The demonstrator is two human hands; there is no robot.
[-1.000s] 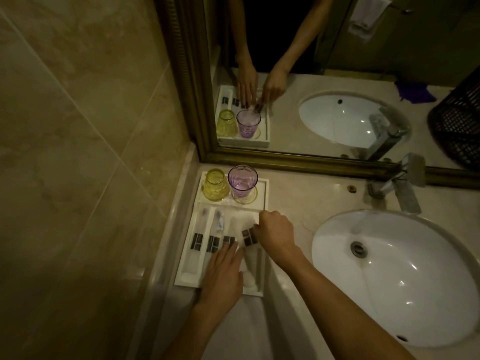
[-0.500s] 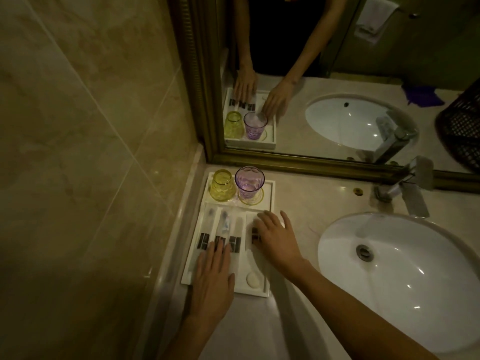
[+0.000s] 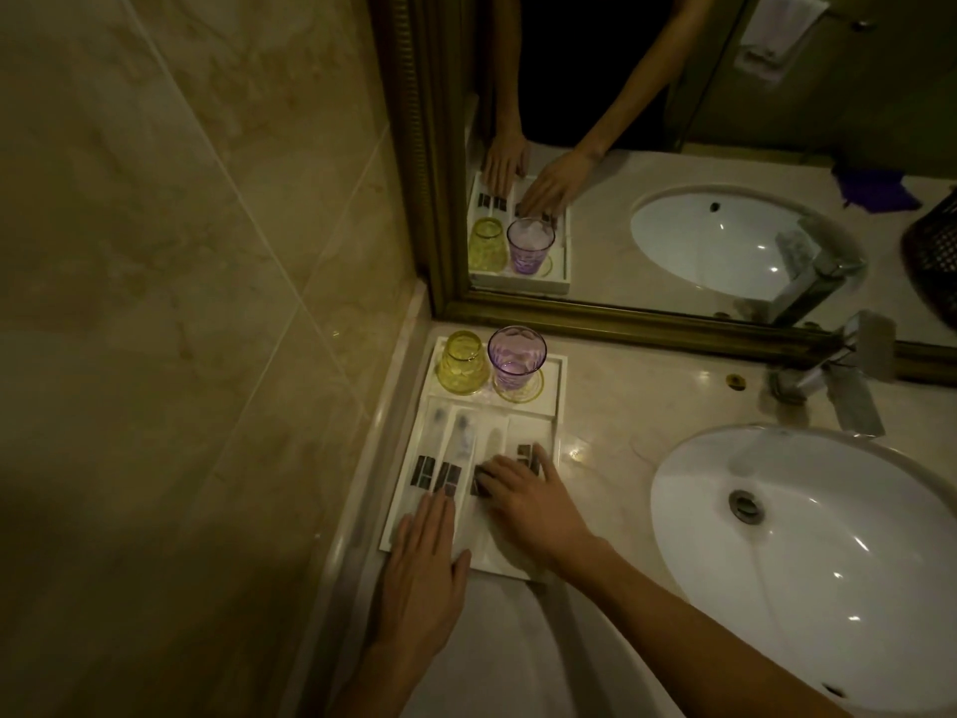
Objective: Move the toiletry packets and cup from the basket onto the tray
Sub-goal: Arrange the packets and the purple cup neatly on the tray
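Note:
A white tray (image 3: 558,396) sits in the counter's left corner against the mirror. At its far end stand a yellow cup (image 3: 462,362), upside down, and a purple cup (image 3: 516,357), upright. Several clear toiletry packets (image 3: 444,448) with dark labels lie side by side in its near compartments. My left hand (image 3: 422,567) lies flat, fingers together, on the tray's near left end, holding nothing. My right hand (image 3: 528,502) rests palm down with fingers spread on the right-hand packets. A dark basket (image 3: 932,251) shows only in the mirror at the far right.
A white oval sink (image 3: 808,562) fills the counter to the right, with a chrome tap (image 3: 834,378) behind it. The gold-framed mirror (image 3: 673,329) runs along the back. A tiled wall (image 3: 181,303) closes the left side. A purple cloth (image 3: 875,191) appears in the reflection.
My right hand went from pinching a packet's label to lying flat, then slid left over the packets. My left hand drew back slightly toward the tray's near end.

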